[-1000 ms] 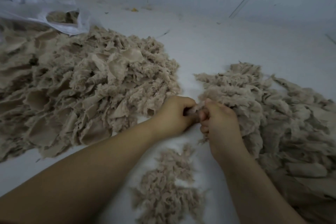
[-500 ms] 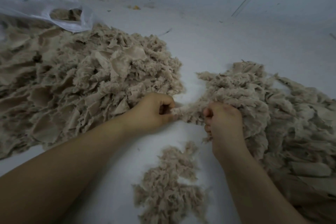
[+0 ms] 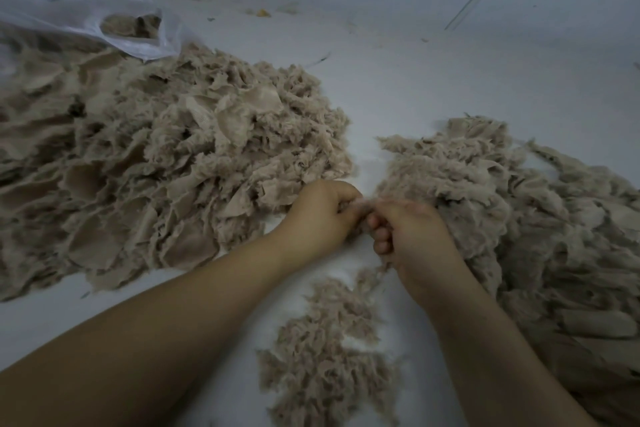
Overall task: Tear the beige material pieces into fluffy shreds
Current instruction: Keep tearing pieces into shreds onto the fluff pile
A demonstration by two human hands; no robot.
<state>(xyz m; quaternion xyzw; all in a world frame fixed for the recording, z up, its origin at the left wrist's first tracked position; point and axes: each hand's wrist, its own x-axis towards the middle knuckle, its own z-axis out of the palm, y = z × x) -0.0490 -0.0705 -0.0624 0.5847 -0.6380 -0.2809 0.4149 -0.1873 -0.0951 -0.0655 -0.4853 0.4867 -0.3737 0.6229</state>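
Beige material piles (image 3: 180,163): matt, fibrous, frayed cloth-like. Worktop (image 3: 398,80): smooth matt white. Behind left pile, plastic bag (image 3: 69,14): thin, translucent.

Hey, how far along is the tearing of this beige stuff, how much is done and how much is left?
Done: a small patch of fluffy shreds lies between the forearms. In hand: the left hand and right hand both pinch one piece between them. Left: the big left pile still shows broad flat pieces; the right pile looks partly fluffy, with whole pieces lower down. Most remains.
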